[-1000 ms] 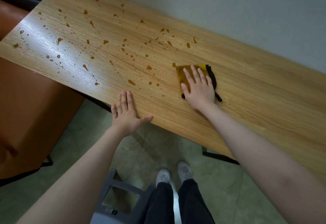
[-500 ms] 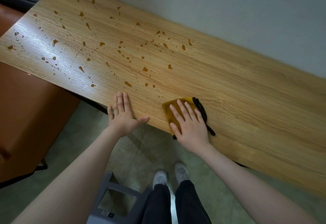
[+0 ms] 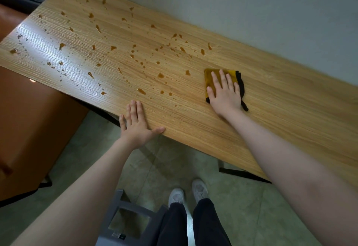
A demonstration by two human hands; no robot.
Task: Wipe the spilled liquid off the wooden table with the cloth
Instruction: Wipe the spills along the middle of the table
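Note:
A long wooden table (image 3: 280,110) runs along the wall. Brown liquid drops (image 3: 160,75) are scattered over its left and middle parts; the right part looks dry. A folded yellow cloth with a black edge (image 3: 210,78) lies flat near the table's middle, just right of the nearest drops. My right hand (image 3: 224,92) presses flat on the cloth with the fingers spread, covering most of it. My left hand (image 3: 136,125) rests flat on the near table edge, fingers on the wood, holding nothing.
An orange-brown seat (image 3: 29,120) stands at the left beside the table. A grey stool (image 3: 126,220) is on the floor by my feet. The wall (image 3: 251,13) borders the table's far edge. A black table leg (image 3: 238,172) shows underneath.
My right hand slid the cloth toward the near edge, then back away toward the table's middle. My left hand has stayed on the edge.

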